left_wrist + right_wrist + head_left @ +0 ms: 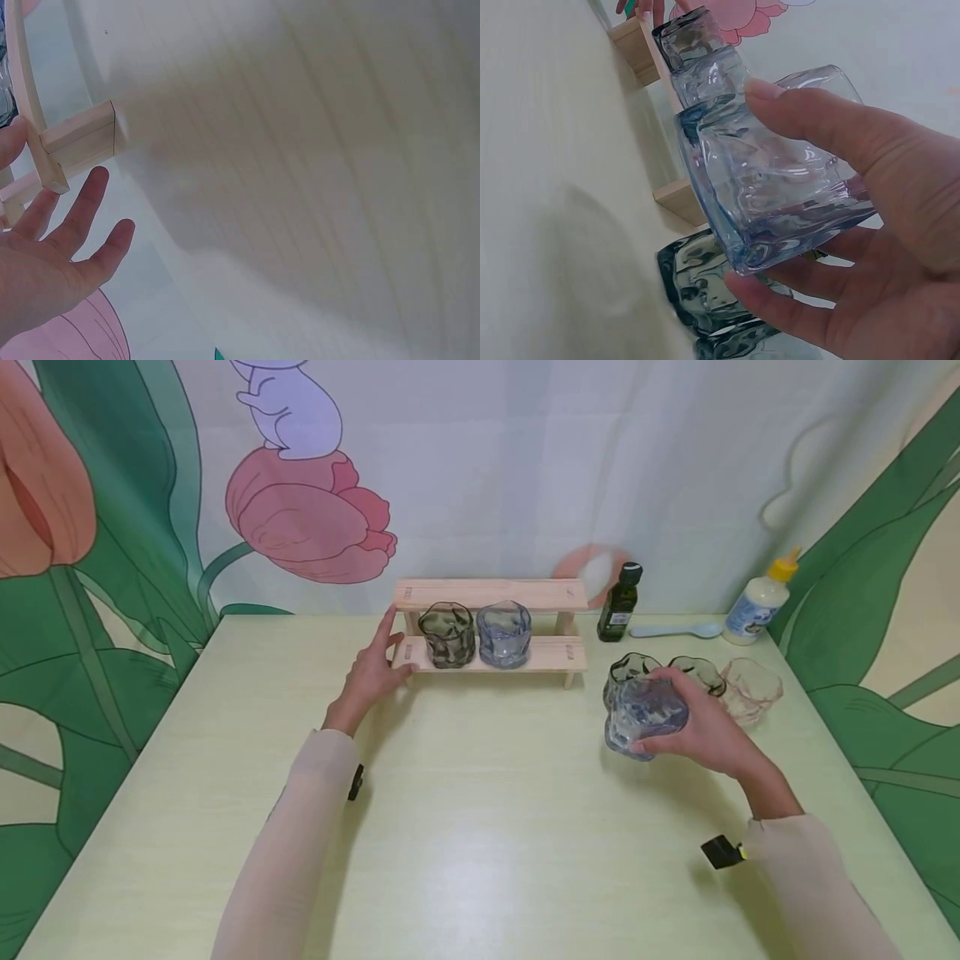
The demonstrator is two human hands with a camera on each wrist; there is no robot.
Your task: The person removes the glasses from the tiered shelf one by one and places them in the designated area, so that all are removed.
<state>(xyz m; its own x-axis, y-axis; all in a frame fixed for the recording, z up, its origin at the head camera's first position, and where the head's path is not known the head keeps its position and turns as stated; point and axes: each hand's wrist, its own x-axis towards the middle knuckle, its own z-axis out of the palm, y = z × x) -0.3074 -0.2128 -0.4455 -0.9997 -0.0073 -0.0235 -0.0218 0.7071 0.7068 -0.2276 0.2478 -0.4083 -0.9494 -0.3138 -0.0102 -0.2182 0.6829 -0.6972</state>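
Observation:
My left hand (372, 670) is at the left end of a small two-tier wooden rack (491, 653). Its thumb touches the lower shelf and its fingers spread along the rack's end, fairly straight. On the lower shelf stand a grey-green glass cup (447, 639) and, just right of it, a pale blue glass cup (504, 635). Tilted above the table at the right, another blue glass cup (643, 714) is gripped by my right hand (701, 727), thumb on one side and fingers on the other. The right wrist view shows this blue cup (780, 180) close up.
Behind the held cup are two dark grey-green cups (628, 667) (697, 672), partly hidden, and a pinkish clear cup (752, 687). Along the back edge are a dark bottle (619, 606), a light blue spoon (675, 631) and a white bottle with yellow cap (757, 602). A printed curtain (480, 468) hangs behind.

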